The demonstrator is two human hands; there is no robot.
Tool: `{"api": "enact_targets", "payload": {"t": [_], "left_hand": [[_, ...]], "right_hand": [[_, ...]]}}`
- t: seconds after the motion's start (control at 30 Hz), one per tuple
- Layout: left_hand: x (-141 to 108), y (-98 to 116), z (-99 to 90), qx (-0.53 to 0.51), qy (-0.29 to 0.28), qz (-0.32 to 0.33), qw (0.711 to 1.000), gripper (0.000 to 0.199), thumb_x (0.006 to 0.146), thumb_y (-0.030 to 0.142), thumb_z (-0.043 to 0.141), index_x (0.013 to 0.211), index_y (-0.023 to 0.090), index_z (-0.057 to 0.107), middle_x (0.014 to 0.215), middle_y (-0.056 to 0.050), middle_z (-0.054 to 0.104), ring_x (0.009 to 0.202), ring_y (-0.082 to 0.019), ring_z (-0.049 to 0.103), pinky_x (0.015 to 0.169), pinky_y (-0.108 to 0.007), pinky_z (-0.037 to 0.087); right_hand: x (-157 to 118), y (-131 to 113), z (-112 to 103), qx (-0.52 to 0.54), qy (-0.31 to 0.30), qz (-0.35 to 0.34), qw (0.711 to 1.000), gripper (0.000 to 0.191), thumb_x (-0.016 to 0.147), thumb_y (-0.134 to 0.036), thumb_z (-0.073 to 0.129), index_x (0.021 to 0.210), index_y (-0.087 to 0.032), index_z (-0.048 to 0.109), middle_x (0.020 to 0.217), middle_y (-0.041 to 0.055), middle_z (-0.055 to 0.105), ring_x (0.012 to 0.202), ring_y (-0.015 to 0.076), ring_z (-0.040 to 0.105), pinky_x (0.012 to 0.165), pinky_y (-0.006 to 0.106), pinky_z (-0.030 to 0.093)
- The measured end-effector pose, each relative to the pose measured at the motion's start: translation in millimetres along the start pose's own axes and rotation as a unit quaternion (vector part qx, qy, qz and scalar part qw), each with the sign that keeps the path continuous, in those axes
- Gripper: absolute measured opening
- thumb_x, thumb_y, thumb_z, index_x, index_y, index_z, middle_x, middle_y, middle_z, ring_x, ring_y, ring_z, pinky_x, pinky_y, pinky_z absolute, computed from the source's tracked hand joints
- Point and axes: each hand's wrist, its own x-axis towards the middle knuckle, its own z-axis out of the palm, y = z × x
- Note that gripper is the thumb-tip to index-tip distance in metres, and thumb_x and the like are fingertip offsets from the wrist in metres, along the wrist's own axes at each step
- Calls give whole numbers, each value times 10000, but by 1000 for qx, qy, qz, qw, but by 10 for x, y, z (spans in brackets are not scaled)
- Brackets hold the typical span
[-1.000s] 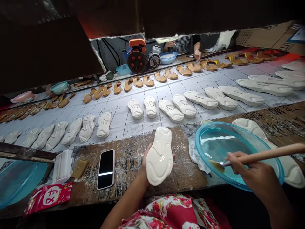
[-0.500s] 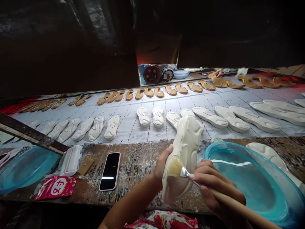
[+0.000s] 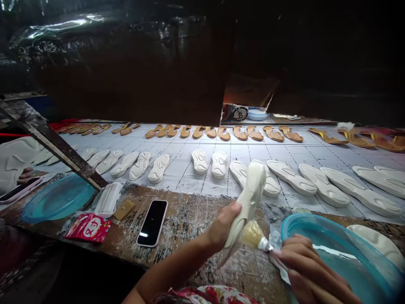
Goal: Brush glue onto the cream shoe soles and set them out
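My left hand (image 3: 225, 226) grips a white shoe sole (image 3: 249, 198) by its left edge, tilted nearly edge-on above the worn wooden bench. In my right hand (image 3: 311, 268) is a brush (image 3: 253, 234) with pale bristles and a silver ferrule; most of its handle is hidden by the fingers. The bristles are close to the sole's right face, and I cannot tell whether they touch. Beside my right hand stands a blue basin (image 3: 316, 217) of bluish liquid. Several white soles (image 3: 199, 161) lie in a row on the white belt beyond.
Tan sandal uppers (image 3: 240, 133) line the belt's (image 3: 190, 169) far side. On the bench lie a phone (image 3: 152, 223), a red packet (image 3: 89, 228), a tan block (image 3: 124, 209) and a white container (image 3: 109, 199). A slanted metal bar (image 3: 60, 152) crosses above a second basin (image 3: 41, 207) at left.
My left hand has turned the sole from face-up to nearly edge-on. The brush has shifted slightly right, off the sole's middle. The view has swung to the left.
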Motion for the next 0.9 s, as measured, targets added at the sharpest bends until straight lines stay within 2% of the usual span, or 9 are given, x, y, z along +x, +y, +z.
{"api": "enact_targets", "payload": {"t": [0.07, 0.23, 0.4, 0.5, 0.57, 0.63, 0.73, 0.8, 0.9], "left_hand": [[-40, 28, -11, 57, -2, 43, 997, 407, 814, 437, 467, 976, 100, 627, 724, -26, 496, 617, -113, 364, 619, -253, 303], [-93, 70, -60, 147, 52, 91, 984, 353, 845, 385, 447, 953, 117, 650, 803, -48, 500, 722, -141, 405, 697, -256, 324], [-11, 27, -51, -2, 72, 64, 995, 496, 861, 467, 370, 1221, 148, 487, 842, -53, 579, 670, -144, 482, 652, -260, 379], [43, 37, -43, -91, 152, 105, 979, 533, 872, 459, 352, 1320, 172, 364, 984, -70, 606, 847, -193, 550, 779, -287, 415], [59, 84, -51, -170, 186, 89, 964, 590, 865, 517, 295, 1307, 137, 382, 1001, -94, 616, 903, -226, 561, 834, -323, 417], [60, 146, -72, -256, 164, 41, 952, 684, 834, 597, 224, 1261, 110, 441, 997, -121, 623, 923, -259, 567, 858, -366, 414], [48, 204, -112, -337, 76, -43, 937, 765, 794, 640, 127, 1211, 121, 503, 1006, -145, 623, 934, -289, 575, 854, -424, 402], [49, 186, -133, -351, 22, -88, 932, 729, 808, 583, 118, 1145, 110, 559, 985, -153, 627, 902, -278, 591, 841, -421, 397], [75, 100, -145, -345, -34, -98, 933, 557, 842, 426, 213, 1013, 106, 635, 967, -132, 638, 842, -231, 609, 861, -371, 384]], "right_hand": [[79, -7, -1, 2, 2, -15, 1000, 136, 797, -132, 475, 907, -166, 549, 778, 17, 581, 732, 105, 550, 712, 266, 397], [152, -16, 8, -4, -82, -75, 994, 153, 761, -111, 495, 885, -168, 565, 722, 6, 564, 723, 106, 535, 736, 282, 354], [160, -249, 97, -47, -96, -73, 992, 140, 785, -152, 505, 908, -167, 568, 713, 11, 584, 729, 114, 552, 798, 305, 333], [181, -346, 174, -103, -97, -106, 984, 146, 768, -136, 519, 902, -141, 577, 693, 11, 596, 697, 111, 567, 780, 303, 319], [186, -354, 198, -121, -105, -151, 976, 146, 750, -128, 525, 884, -144, 581, 666, -1, 597, 666, 103, 569, 756, 290, 313], [173, -334, 193, -113, -111, -154, 975, 145, 736, -119, 531, 868, -156, 579, 652, -11, 592, 656, 98, 566, 756, 283, 316], [134, -283, 153, -75, -107, -118, 984, 142, 713, -128, 553, 847, -167, 578, 654, -11, 577, 664, 102, 558, 779, 291, 327], [109, -249, 132, -47, -81, -79, 992, 152, 693, -116, 559, 835, -168, 575, 651, -8, 563, 668, 106, 549, 790, 305, 349], [64, -209, 142, 9, -26, -35, 999, 171, 711, -89, 512, 856, -159, 568, 657, 1, 543, 676, 108, 534, 752, 315, 391]]}}
